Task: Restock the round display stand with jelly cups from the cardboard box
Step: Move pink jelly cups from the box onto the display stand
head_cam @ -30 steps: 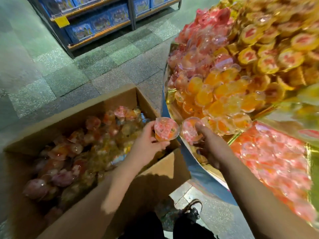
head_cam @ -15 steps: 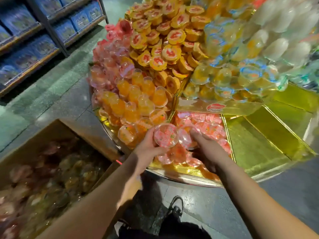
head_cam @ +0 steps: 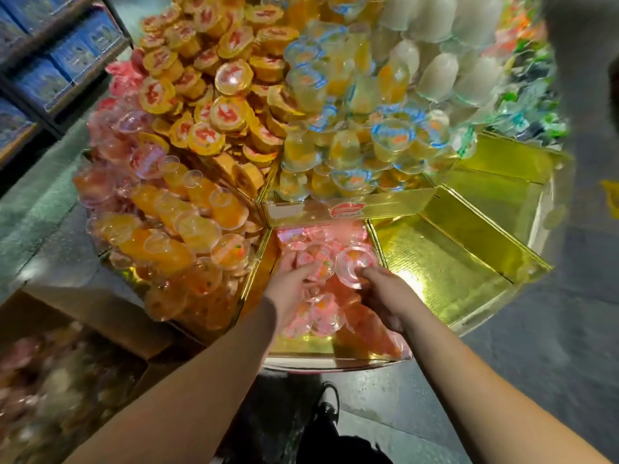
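The round display stand (head_cam: 335, 358) has gold wedge compartments. Both hands reach into the near compartment of pink jelly cups (head_cam: 321, 316). My left hand (head_cam: 288, 293) holds a pink jelly cup (head_cam: 320, 266) over the pile. Right beside it, my right hand (head_cam: 385, 296) grips another pink jelly cup (head_cam: 356, 266). The cardboard box (head_cam: 100, 316) with several more cups stands at lower left, blurred.
Orange cups (head_cam: 181, 236) fill the wedge to the left; yellow-lidded (head_cam: 217, 108) and blue-lidded cups (head_cam: 361, 135) pile higher up. Two gold compartments (head_cam: 445, 262) on the right hold nothing. Blue-stocked shelves (head_cam: 50, 61) stand far left. My shoe (head_cam: 326, 406) is under the stand's edge.
Both hands carried their cups from above the box rightward and down into the pink compartment. The view swung from the box toward the stand.
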Demonstrator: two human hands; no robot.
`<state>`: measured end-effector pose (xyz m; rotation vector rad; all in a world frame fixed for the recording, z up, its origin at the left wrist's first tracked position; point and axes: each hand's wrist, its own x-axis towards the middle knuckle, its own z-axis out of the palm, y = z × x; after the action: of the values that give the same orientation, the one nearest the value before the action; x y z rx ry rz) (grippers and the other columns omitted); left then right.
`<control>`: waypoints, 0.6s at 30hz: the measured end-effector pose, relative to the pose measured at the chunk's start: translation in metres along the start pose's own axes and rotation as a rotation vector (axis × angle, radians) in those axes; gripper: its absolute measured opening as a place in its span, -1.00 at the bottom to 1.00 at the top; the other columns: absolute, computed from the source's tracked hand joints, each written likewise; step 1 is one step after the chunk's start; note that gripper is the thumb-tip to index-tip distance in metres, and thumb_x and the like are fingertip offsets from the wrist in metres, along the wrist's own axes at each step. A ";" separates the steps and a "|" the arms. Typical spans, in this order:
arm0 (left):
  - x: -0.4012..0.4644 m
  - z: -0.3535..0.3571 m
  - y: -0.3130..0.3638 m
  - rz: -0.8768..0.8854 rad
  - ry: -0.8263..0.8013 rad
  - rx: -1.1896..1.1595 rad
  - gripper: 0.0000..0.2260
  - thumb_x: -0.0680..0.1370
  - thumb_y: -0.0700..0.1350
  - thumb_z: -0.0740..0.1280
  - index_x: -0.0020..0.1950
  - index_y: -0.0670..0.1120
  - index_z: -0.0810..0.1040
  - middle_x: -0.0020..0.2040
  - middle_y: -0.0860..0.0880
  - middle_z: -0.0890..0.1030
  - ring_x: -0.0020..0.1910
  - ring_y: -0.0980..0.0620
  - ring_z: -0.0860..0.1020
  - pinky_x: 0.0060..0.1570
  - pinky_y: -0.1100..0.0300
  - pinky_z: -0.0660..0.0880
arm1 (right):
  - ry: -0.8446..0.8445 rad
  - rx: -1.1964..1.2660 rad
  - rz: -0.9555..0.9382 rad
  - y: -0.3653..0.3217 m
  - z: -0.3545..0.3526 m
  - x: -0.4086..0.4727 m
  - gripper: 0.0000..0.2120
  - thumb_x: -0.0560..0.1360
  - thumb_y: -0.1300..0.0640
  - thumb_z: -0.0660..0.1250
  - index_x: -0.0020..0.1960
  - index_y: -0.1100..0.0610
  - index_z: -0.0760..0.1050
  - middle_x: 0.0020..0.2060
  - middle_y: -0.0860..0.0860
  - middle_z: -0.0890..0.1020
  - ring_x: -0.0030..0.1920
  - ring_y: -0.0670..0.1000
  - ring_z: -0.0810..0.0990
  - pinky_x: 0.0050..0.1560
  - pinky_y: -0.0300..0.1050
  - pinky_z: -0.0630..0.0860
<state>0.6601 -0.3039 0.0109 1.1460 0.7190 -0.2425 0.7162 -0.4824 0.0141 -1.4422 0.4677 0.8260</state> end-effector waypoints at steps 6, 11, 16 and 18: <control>0.050 0.027 0.015 0.008 0.069 0.014 -0.43 0.52 -0.04 0.43 0.47 0.09 0.27 0.25 -0.01 0.56 0.09 -0.07 0.65 0.17 -0.05 0.54 | 0.047 -0.022 -0.018 -0.032 -0.008 0.045 -0.85 0.58 0.10 0.34 0.09 0.14 0.45 -0.31 0.05 0.54 -0.31 0.02 0.51 -0.28 -0.12 0.45; 0.076 0.038 0.022 0.048 0.123 -0.073 -0.78 0.55 -0.18 0.40 0.16 0.03 0.52 0.08 0.02 0.60 0.10 -0.14 0.62 0.08 0.01 0.58 | 0.060 -0.037 -0.029 -0.047 -0.010 0.074 -0.77 0.58 0.08 0.33 0.17 0.19 0.47 -0.21 0.09 0.55 -0.25 0.01 0.53 -0.28 -0.15 0.45; 0.087 0.036 0.019 0.034 0.155 -0.106 -0.77 0.56 -0.21 0.37 0.13 0.07 0.50 0.17 -0.01 0.57 0.11 -0.12 0.63 -0.04 0.14 0.58 | 0.070 -0.131 -0.032 -0.048 -0.011 0.091 -0.76 0.56 0.01 0.36 0.11 0.15 0.46 -0.16 0.10 0.60 -0.10 0.07 0.60 -0.17 -0.09 0.50; 0.087 0.036 0.019 0.030 0.167 -0.101 -0.76 0.57 -0.20 0.37 0.17 0.06 0.51 0.17 0.00 0.57 0.13 -0.11 0.63 -0.08 0.17 0.57 | 0.072 -0.155 -0.057 -0.048 -0.010 0.095 -0.81 0.57 -0.01 0.36 0.01 0.10 0.45 -0.15 0.08 0.61 -0.10 0.05 0.61 -0.10 -0.06 0.52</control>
<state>0.7493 -0.3124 -0.0222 1.0882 0.8516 -0.0842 0.8148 -0.4686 -0.0238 -1.6253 0.4220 0.7810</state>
